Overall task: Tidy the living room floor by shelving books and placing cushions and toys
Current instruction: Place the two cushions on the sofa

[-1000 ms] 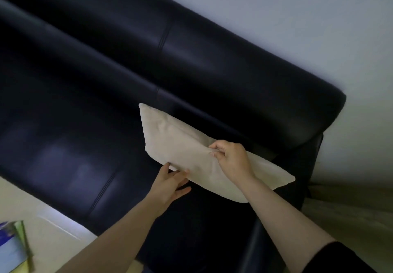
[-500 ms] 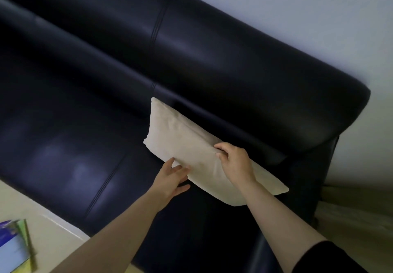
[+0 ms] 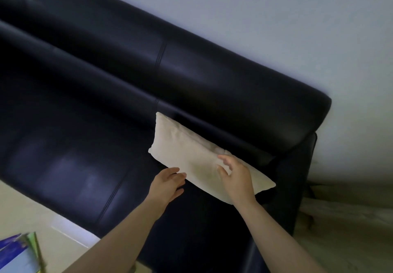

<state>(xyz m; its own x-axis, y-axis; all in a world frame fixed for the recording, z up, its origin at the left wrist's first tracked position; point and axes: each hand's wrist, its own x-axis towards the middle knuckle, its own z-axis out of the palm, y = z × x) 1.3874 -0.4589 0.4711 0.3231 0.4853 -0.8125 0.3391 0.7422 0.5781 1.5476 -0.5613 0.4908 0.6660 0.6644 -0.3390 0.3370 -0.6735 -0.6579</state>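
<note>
A beige cushion (image 3: 187, 151) lies on the seat of a dark leather sofa (image 3: 85, 111), leaning against the backrest near the sofa's right end. My right hand (image 3: 235, 178) hovers over the cushion's right half with fingers spread and relaxed, no longer pinching the fabric. My left hand (image 3: 168, 184) sits at the cushion's lower edge, its fingertips touching that edge. The cushion's lower right part is hidden behind my right hand and wrist.
Books with blue and green covers (image 3: 19, 253) lie on the pale floor (image 3: 27, 211) at the bottom left, in front of the sofa. The sofa's right armrest (image 3: 297, 177) stands close to the wall (image 3: 297, 28). More floor shows to the right of the sofa.
The cushion has settled lower against the backrest. My right hand has let go of the fabric and opened. My left hand stays at the cushion's lower edge.
</note>
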